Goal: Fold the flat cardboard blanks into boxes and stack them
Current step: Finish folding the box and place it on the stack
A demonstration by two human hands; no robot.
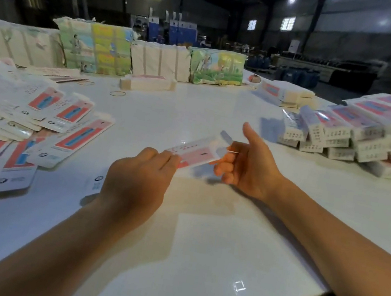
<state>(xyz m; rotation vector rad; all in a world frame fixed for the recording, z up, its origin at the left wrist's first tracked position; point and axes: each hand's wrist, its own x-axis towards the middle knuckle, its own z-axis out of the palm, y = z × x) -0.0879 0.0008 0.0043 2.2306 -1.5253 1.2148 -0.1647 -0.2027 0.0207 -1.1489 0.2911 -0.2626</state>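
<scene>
Two hands (138,179) (245,166), one held blank (196,154), two rubber bands (117,93) (85,83) (loose blanks uncountable).

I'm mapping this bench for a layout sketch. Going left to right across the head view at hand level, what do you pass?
Pile of flat blanks → left hand → blank being folded → right hand → stack of folded boxes.

On the table (200,238): loose flat blanks (27,121) spread at left, folded boxes (358,132) stacked at right, wrapped bundles (102,51) along the far edge — one blank (196,153) held between both hands, centre.
</scene>
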